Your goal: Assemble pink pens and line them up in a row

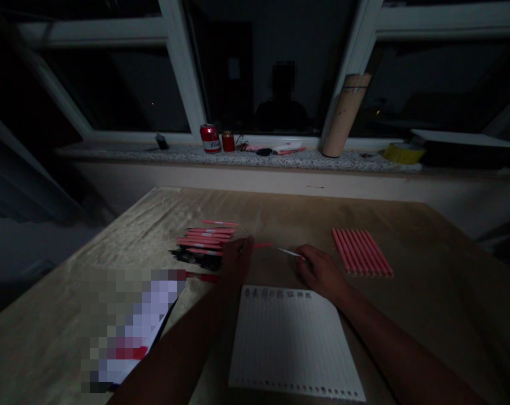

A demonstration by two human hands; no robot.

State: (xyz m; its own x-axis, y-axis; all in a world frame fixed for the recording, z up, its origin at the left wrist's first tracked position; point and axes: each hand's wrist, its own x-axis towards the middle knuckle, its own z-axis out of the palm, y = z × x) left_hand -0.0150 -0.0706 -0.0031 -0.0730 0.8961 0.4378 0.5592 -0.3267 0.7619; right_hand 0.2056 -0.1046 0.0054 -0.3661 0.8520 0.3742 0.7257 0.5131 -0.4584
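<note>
My left hand (238, 261) is closed beside a pile of pens, and a thin pink pen-like piece (262, 245) sticks out past its fingers to the right. Pinched in my right hand (317, 270) is a thin white stick (289, 252), its tip pointing left toward the pink piece; its exact kind is unclear in the dim light. The pile holds several pink pens (208, 233) with white labels and, nearer me, several black pens (195, 259). A red pen (204, 277) lies by my left wrist. Below both hands rests a lined notepad (294, 343) with handwriting along its far edge.
Several pink pens (362, 251) lie side by side at the right of the table (280, 211). A blurred-out screen-like object (140, 332) sits at the left. On the windowsill stand a red can (210, 138), a red jar (228, 141), a tall cylinder (346, 115) and yellow tape (404, 153).
</note>
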